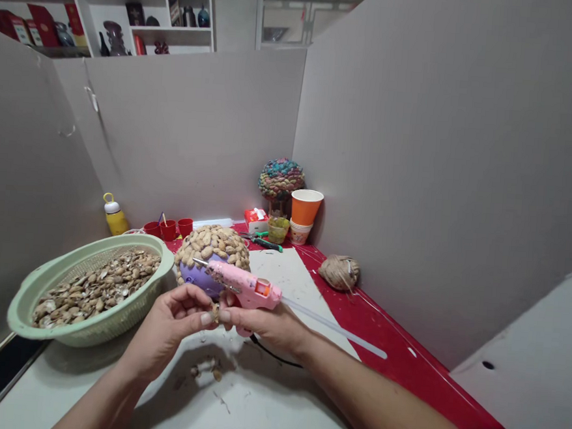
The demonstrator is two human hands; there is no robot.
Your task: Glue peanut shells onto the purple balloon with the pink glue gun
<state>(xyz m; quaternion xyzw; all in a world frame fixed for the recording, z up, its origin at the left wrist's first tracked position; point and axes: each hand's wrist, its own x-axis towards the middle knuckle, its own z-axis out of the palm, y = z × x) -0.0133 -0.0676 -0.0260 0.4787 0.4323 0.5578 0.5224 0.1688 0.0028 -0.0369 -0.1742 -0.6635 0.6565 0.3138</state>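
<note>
Your left grip (pixel 188 315) and right grip (pixel 240 316) are pinched closed on one small shell piece (pixel 216 313), largely hidden by fingertips. The pink glue gun (pixel 246 286), in your right grip, obstructs the purple ball (pixel 200 279) behind, beside the green basket (pixel 82 326).

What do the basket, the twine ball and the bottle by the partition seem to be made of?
Basket: probably matte green plastic, given its moulded rim and perforated wall. Twine ball: rough, fibrous, perhaps jute. Bottle: glossy yellow, plastic or coated metal.
</note>
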